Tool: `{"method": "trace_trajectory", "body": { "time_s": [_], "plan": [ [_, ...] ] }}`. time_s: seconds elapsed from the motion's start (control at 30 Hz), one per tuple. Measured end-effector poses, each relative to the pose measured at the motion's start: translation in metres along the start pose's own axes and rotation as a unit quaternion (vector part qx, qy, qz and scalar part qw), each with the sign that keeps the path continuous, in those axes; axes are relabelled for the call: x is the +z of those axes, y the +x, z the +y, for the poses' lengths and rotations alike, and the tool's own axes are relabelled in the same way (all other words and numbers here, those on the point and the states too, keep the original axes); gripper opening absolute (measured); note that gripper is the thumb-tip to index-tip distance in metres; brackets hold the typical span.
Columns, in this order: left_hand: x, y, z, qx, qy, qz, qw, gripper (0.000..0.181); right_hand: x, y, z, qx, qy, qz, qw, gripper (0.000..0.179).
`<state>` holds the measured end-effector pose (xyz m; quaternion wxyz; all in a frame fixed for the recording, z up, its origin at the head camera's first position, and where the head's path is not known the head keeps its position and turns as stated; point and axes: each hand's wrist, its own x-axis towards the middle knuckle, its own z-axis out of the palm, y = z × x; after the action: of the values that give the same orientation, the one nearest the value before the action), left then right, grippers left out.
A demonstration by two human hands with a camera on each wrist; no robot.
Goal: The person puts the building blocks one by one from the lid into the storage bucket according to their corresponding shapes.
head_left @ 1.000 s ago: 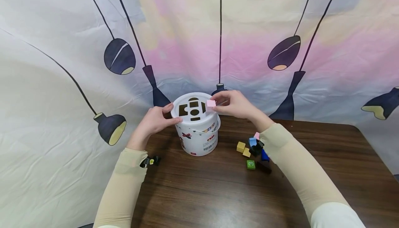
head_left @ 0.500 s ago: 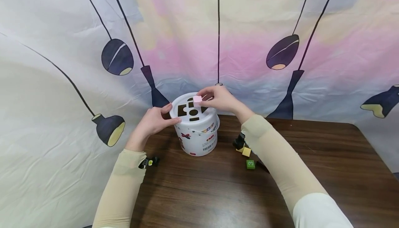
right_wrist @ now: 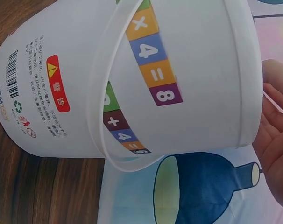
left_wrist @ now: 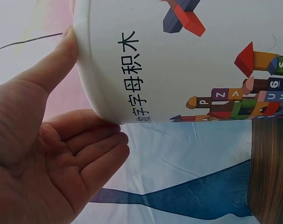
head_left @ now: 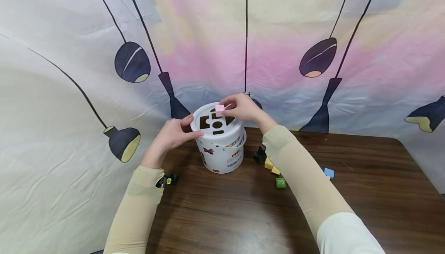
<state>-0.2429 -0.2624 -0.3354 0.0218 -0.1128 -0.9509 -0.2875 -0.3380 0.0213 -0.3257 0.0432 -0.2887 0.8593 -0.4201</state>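
Note:
A white bucket (head_left: 222, 157) stands upright on the wooden table, its white lid (head_left: 227, 129) cut with several dark shaped slots. My left hand (head_left: 172, 132) holds the lid's left side, thumb at the front of the rim and fingers farther back. In the left wrist view the thumb (left_wrist: 62, 53) lies against the rim and the other fingers rest along the bucket's side. Over the back of the lid, my right hand (head_left: 243, 107) pinches a small pink block (head_left: 219, 110) near the rear slots. The right wrist view shows only part of that hand behind the lid; the block is hidden there.
Yellow blocks (head_left: 269, 164) and a green block (head_left: 280, 183) marked 3 lie right of the bucket, partly behind my right sleeve. Beyond the sleeve is a light blue block (head_left: 328, 173). The bucket's handle (right_wrist: 97, 102) hangs down its side. A printed cloth (head_left: 278, 53) hangs behind the table.
My right hand has carried the pink block leftward from the lid's right edge to over its back, then barely moved. My right forearm has shifted left, uncovering the blue block. My left hand stays put.

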Motion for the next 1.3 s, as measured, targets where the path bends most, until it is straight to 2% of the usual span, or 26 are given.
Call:
{"method": "trace_trajectory", "body": {
  "time_s": [0.83, 1.3],
  "plan": [
    [0.000, 0.000, 0.001, -0.008, -0.007, -0.003, 0.9999, 0.087, 0.010, 0.005, -0.008, -0.009, -0.026, -0.017, 0.9995, 0.038],
    [-0.001, -0.001, 0.001, -0.008, -0.007, -0.004, 0.9999, 0.089, 0.007, -0.003, -0.004, 0.011, 0.005, -0.010, 0.9999, 0.042]
  ]
}}
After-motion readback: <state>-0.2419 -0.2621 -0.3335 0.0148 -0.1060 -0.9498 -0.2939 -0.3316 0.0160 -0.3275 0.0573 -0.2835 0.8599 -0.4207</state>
